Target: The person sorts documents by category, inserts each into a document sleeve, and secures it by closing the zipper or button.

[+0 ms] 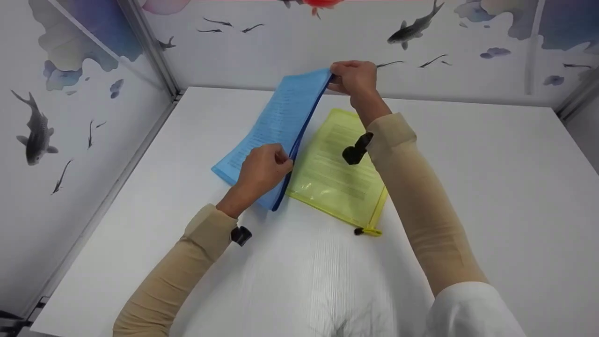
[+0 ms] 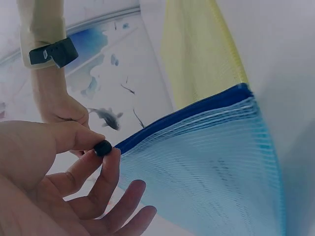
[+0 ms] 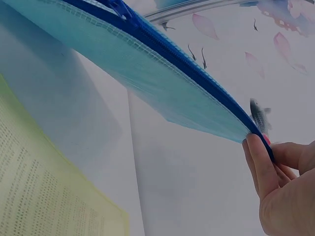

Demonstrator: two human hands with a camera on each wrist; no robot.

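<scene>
Blue translucent mesh makes up the flat zip pouch (image 1: pixel 276 126) that is held raised at an angle above the white table (image 1: pixel 468 187), with its dark blue zipper edge (image 1: pixel 304 126) turned toward the right. Printed paper can be seen through its side. The far corner of the blue pouch is pinched by the right hand (image 1: pixel 354 77), whose fingers (image 3: pixel 258 164) are curled closed around the end of the zipper band. Lower down, along the same edge, the small black zipper pull (image 2: pixel 103 147) is pinched between the thumb and forefinger of the left hand (image 1: pixel 259 169); the remaining fingers (image 2: pixel 130 196) are loosely spread beneath the mesh. The near corner of the blue pouch appears to rest on or just above the table.

Just beside it, to the right, a yellow translucent zip pouch (image 1: pixel 337 173) with a printed sheet inside is laid flat on the table, its own black pull (image 1: pixel 359 231) at the near corner. Beige sleeves are worn on both forearms, and a black camera mount (image 1: pixel 240 235) is strapped at each wrist. Walls printed with ink fish (image 1: pixel 37 133) enclose the table.
</scene>
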